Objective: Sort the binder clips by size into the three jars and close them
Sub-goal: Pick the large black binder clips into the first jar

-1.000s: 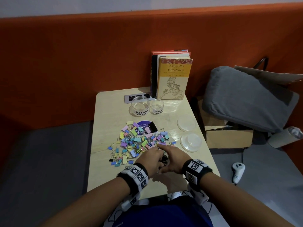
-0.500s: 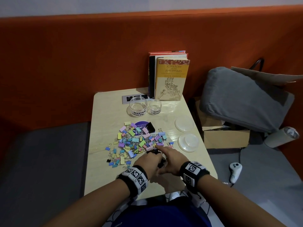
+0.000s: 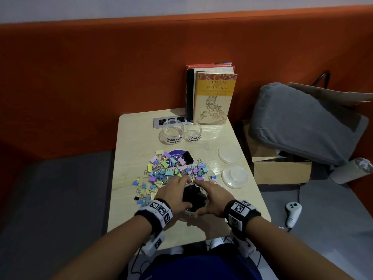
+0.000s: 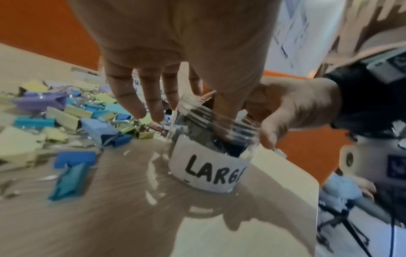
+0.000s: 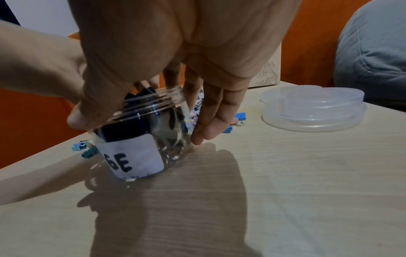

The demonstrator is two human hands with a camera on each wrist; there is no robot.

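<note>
The LARGE jar [image 4: 208,151] stands on the table [image 3: 139,136] at its near edge, just on the near side of the pile of coloured binder clips [image 3: 171,170], and it already holds black clips, some poking above its open mouth. The right hand [image 5: 175,69] grips it, thumb on one side of the threaded neck and fingers down the other; the left hand [image 4: 175,57] sits over the mouth with fingers spread and hanging, thumb reaching down inside the neck, seemingly pressing clips in. By my reading the large size is nearly sorted. Beyond the pile, the medium jar [image 3: 173,131] and small jar [image 3: 194,131] look empty, the coloured clips unsorted, and the lids [image 3: 234,175] lie right of the pile, none fitted
</note>
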